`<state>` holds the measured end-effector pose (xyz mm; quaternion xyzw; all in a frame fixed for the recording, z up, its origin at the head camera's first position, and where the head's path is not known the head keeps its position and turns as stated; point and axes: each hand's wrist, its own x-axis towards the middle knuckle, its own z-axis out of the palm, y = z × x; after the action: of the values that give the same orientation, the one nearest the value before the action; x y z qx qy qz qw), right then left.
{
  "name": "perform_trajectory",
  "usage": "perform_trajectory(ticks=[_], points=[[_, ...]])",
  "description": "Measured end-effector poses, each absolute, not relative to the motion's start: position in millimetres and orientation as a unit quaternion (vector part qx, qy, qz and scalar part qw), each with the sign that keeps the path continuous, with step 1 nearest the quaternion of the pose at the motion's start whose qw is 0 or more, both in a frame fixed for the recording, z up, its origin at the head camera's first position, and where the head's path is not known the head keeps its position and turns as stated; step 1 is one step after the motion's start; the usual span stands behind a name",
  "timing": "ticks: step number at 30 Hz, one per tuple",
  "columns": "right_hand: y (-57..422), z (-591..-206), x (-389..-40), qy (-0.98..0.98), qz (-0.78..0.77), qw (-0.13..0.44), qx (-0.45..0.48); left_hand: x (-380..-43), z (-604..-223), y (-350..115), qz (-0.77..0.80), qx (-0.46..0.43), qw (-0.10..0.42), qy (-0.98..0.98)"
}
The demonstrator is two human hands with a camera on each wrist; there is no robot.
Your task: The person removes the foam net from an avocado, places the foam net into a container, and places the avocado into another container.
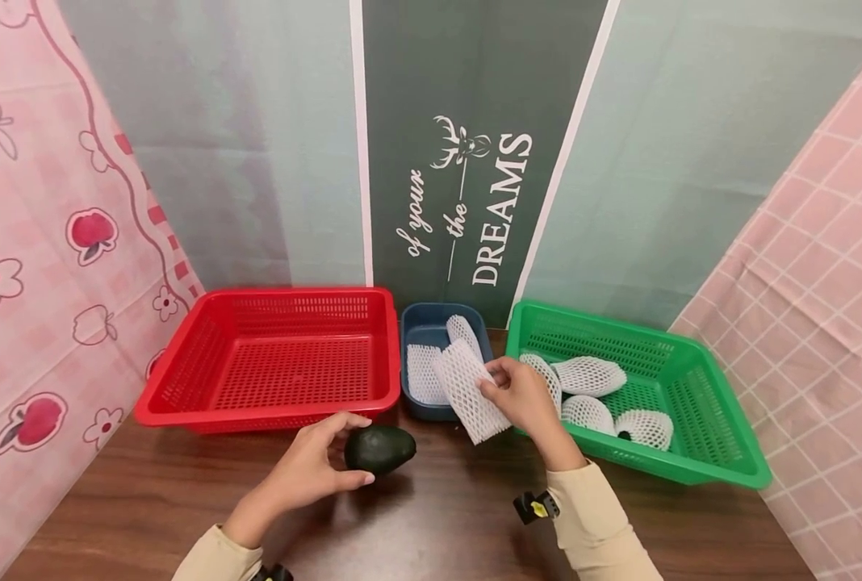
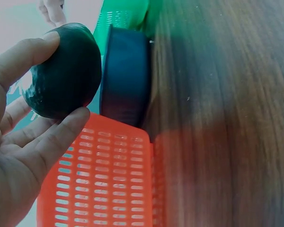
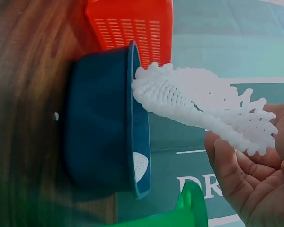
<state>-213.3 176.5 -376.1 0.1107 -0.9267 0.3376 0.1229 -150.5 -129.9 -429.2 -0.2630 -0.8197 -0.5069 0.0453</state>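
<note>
A dark green avocado [image 1: 380, 449] is held by my left hand [image 1: 320, 458], in front of the red basket. In the left wrist view the thumb and fingers grip the avocado [image 2: 66, 71] around its blunt end. My right hand [image 1: 524, 393] pinches a white foam net sleeve [image 1: 467, 391] by its edge, over the front of the blue bin [image 1: 431, 410]. The right wrist view shows that foam net sleeve [image 3: 199, 101] hollow, with frilled ends. More foam net sleeves [image 1: 425, 375] lie in the blue bin.
At the left stands a red plastic basket [image 1: 271, 415]. The green basket [image 1: 721, 420] at the right holds several net-wrapped pieces [image 1: 589, 376]. All stand on a brown wooden table [image 1: 431, 524], with a printed curtain [image 1: 445, 64] behind.
</note>
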Motion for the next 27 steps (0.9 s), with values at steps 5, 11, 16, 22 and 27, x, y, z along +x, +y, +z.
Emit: perform_trajectory(ticks=[5,11,16,22,27], points=[[168,-370,-229,-0.927,0.336,0.132,0.102,-150,-425,-134,-0.494,-0.260,0.063,-0.827],[159,-370,-249,-0.923,0.344,0.153,0.078,-149,-422,-139,-0.486,-0.263,0.072,-0.831],[153,-370,-257,-0.934,0.328,0.130,0.055,-148,-419,-143,-0.472,-0.265,0.092,-0.836],[153,-373,-256,-0.940,0.317,0.114,0.065,-147,-417,-146,-0.466,-0.258,0.101,-0.840],[153,-376,-250,-0.942,0.309,0.109,0.079,-146,-416,-147,-0.480,-0.257,0.086,-0.835]])
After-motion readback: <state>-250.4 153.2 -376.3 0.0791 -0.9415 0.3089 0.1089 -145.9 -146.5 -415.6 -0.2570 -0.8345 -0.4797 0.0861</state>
